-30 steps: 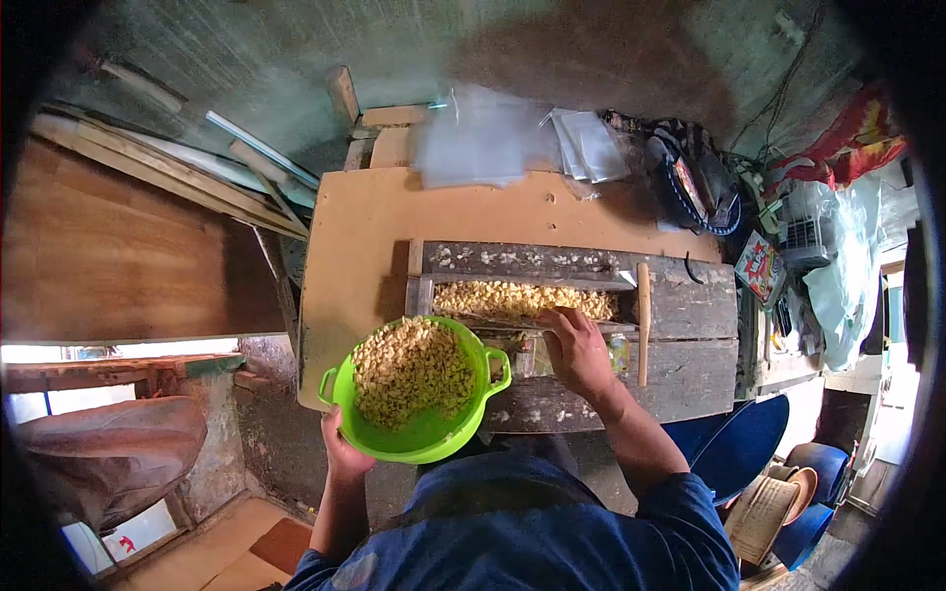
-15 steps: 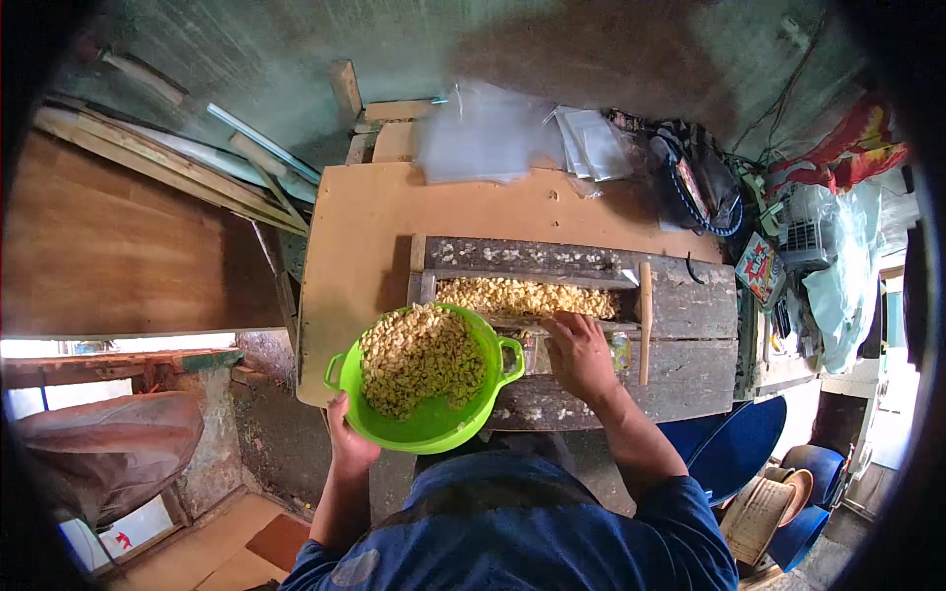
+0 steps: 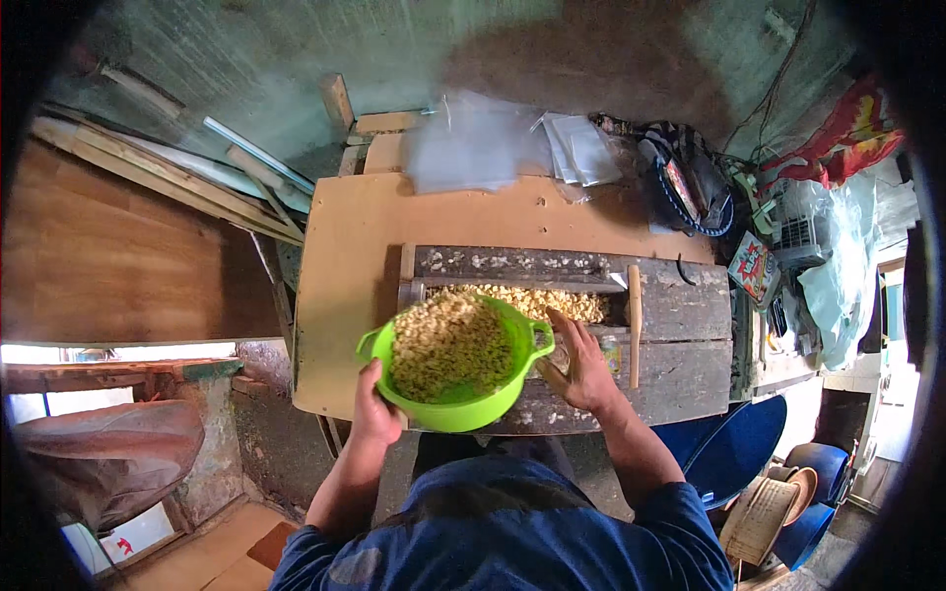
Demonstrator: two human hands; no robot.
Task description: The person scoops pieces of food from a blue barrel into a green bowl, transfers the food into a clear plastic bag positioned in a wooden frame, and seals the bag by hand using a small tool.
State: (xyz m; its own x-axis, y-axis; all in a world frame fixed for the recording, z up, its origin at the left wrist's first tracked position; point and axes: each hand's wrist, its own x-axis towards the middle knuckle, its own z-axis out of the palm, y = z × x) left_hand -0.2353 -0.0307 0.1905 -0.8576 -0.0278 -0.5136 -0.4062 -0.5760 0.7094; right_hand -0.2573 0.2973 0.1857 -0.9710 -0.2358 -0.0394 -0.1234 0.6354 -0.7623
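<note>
I've swung the green bowl (image 3: 454, 364) toward one o'clock — it now overlaps the near end of the trough's pale kernels (image 3: 552, 302). My left hand (image 3: 374, 414) followed beneath it; my right hand (image 3: 581, 366) now meets its rim.

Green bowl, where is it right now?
In the head view, the green bowl sits centre, held by the left hand, tilted over the wooden trough.

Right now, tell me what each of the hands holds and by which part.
The left hand grips the green bowl of pale kernels at its near rim. The right hand holds nothing clearly; it rests by the kernels on the wooden bench.
</note>
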